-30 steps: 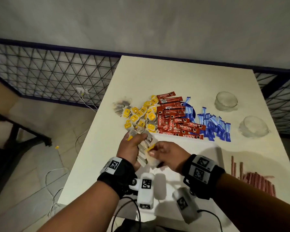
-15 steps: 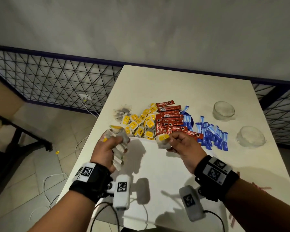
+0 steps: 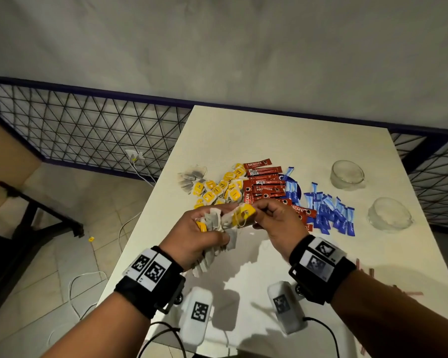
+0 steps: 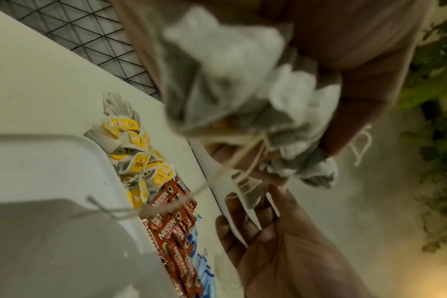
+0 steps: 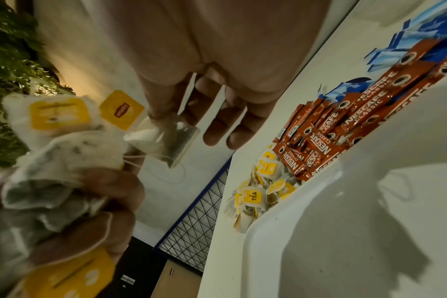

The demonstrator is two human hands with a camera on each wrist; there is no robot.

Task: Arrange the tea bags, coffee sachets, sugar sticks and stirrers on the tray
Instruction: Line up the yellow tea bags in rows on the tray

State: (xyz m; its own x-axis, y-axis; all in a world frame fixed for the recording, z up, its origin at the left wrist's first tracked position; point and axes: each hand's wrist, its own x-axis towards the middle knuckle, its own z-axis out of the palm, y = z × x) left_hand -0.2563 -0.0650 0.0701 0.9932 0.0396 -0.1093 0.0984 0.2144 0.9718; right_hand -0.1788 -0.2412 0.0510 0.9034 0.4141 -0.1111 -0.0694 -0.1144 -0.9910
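My left hand (image 3: pixel 199 233) grips a bunch of tea bags (image 3: pixel 215 223) above the white tray (image 5: pixel 268 217); the bunch (image 4: pixel 230 80) is blurred in the left wrist view. Right beside it, my right hand (image 3: pixel 259 215) pinches one tea bag (image 5: pixel 166 137) by its corner, its yellow tag (image 3: pixel 245 213) touching the bunch. More tea bags (image 3: pixel 217 188) lie loose on the table beyond the tray. To their right lie red coffee sachets (image 3: pixel 264 184), then blue sugar sticks (image 3: pixel 329 210). Reddish stirrers (image 3: pixel 367 271) lie at the right, partly hidden by my right arm.
Two clear glass bowls (image 3: pixel 347 174) (image 3: pixel 389 214) stand at the table's right side. The table's left edge drops to a tiled floor with cables (image 3: pixel 86 282). A wire mesh fence (image 3: pixel 88 130) runs behind the table.
My hands parted, the right one took a tea bag from the loose pile, and now both have come together again, higher above the tray.
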